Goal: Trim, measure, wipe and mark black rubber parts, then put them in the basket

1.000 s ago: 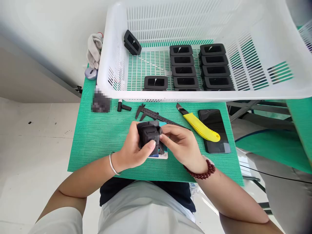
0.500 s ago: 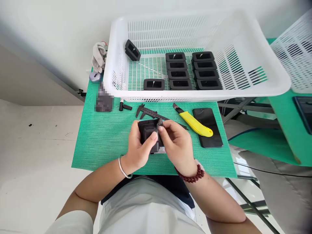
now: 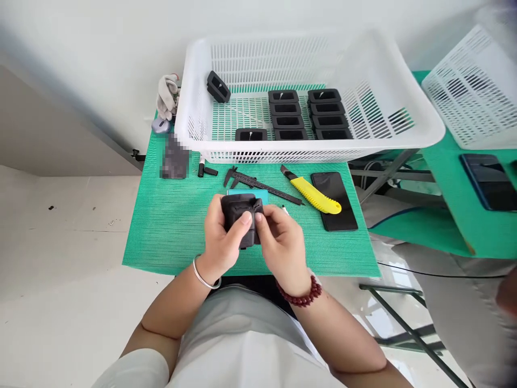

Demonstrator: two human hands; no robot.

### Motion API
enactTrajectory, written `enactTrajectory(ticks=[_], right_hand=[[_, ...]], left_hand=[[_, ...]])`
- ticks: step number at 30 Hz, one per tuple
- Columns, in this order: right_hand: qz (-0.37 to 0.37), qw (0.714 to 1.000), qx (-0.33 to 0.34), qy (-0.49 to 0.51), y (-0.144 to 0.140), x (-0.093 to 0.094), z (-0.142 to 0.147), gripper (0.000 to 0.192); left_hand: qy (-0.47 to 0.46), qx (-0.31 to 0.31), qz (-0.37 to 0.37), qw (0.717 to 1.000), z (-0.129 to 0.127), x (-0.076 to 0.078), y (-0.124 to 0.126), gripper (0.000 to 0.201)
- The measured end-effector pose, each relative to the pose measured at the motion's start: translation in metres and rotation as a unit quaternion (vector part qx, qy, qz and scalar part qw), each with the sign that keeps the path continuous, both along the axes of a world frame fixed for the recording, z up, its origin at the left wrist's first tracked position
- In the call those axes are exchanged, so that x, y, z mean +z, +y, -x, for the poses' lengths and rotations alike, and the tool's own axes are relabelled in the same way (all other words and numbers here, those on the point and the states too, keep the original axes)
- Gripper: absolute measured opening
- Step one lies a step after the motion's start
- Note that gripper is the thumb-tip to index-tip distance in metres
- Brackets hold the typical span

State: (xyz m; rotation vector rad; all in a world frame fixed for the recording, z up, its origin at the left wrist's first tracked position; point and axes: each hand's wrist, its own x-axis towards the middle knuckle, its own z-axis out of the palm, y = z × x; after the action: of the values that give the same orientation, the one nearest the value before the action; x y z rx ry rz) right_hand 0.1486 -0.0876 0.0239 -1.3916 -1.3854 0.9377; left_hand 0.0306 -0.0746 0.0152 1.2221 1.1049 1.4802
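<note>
My left hand (image 3: 220,237) is wrapped round a black moulded part (image 3: 236,203) with a raised rectangular middle, its thumb pressed on the face. On the part's right edge, my right hand (image 3: 283,240) pinches between thumb and index finger. The part's underside is hidden by the fingers. Just behind it a light-blue flat piece (image 3: 258,196) lies on the green mat (image 3: 169,226). Beyond my hands lie a black vernier caliper (image 3: 266,186) and a yellow utility knife (image 3: 315,195), whose handle rests across a black phone (image 3: 343,207).
A white perforated basket (image 3: 242,146) at the back holds several similar black parts (image 3: 287,121), mostly in two rows. A marker (image 3: 201,166), a lilac case (image 3: 160,125) and a glove (image 3: 166,97) sit at left. At right are another basket (image 3: 464,91) and a dark phone (image 3: 487,180).
The view has shifted, so the table appears further left and higher. My right fingertips have slid slightly down the part's edge, where a raised corner stood. More of the light-blue piece shows.
</note>
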Motion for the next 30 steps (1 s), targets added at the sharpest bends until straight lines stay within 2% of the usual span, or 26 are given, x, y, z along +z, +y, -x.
enactTrajectory(ticks=[3, 8, 13, 16, 21, 26, 30], right_hand=[[0.004, 1.0, 0.02, -0.004, -0.005, -0.001, 0.0, 0.022], [-0.018, 1.0, -0.012, -0.007, -0.001, 0.001, -0.003, 0.019], [-0.028, 1.0, -0.007, -0.011, -0.008, -0.001, 0.002, 0.021], [-0.032, 0.999, -0.012, -0.013, -0.005, -0.001, 0.001, 0.022], [-0.043, 0.998, -0.037, -0.011, 0.0, -0.002, 0.001, 0.02], [-0.042, 0.999, 0.012, -0.015, -0.005, -0.001, 0.004, 0.02], [-0.059, 0.998, -0.029, -0.021, 0.001, 0.001, 0.001, 0.02]], left_hand=[[-0.032, 0.008, -0.001, 0.999, 0.001, -0.003, -0.002, 0.029], [-0.003, -0.059, 0.0, 0.998, 0.002, -0.005, -0.005, 0.03], [-0.028, -0.02, -0.027, 0.999, 0.001, -0.006, -0.004, 0.032], [-0.042, 0.002, -0.011, 0.999, -0.005, -0.009, -0.008, 0.032], [-0.027, -0.013, 0.007, 1.0, -0.006, -0.012, -0.01, 0.034], [-0.05, 0.036, -0.024, 0.998, -0.001, -0.006, -0.003, 0.032], [-0.014, -0.015, -0.005, 1.0, -0.003, -0.007, -0.006, 0.032]])
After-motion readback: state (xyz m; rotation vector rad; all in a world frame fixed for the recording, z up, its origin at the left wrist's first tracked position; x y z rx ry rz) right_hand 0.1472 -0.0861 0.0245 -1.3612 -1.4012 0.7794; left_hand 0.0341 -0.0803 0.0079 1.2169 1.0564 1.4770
